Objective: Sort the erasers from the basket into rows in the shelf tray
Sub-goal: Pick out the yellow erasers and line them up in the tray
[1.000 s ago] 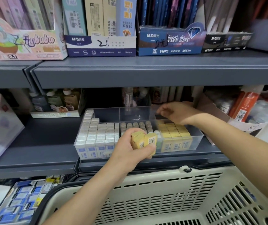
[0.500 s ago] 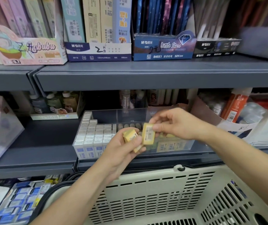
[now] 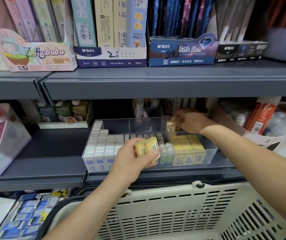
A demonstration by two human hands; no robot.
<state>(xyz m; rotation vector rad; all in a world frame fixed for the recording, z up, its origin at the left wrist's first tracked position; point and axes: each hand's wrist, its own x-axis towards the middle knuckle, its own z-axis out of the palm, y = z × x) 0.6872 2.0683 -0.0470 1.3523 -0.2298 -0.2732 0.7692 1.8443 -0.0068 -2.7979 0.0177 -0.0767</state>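
Observation:
A clear shelf tray [image 3: 213, 150] on the middle shelf holds rows of white erasers [image 3: 100, 144] at left, round grey ones [image 3: 164, 149] in the middle and yellow erasers [image 3: 187, 144] at right. My left hand [image 3: 133, 160] hovers in front of the tray and grips two yellow erasers [image 3: 147, 148]. My right hand [image 3: 190, 122] reaches over the tray's back right part and pinches one yellow eraser [image 3: 170, 126] above the yellow rows. The beige basket [image 3: 173, 213] sits below, its inside mostly out of sight.
The upper grey shelf edge [image 3: 156, 85] overhangs the tray closely. A pink-white box [image 3: 1, 139] stands at left, small bottles [image 3: 64, 111] behind, orange packs [image 3: 260, 116] at right. More eraser boxes [image 3: 26, 215] lie on the lower shelf at left.
My right hand took a yellow eraser from my left hand and carried it back over the tray's rear right. My left hand moved slightly right, still holding two erasers.

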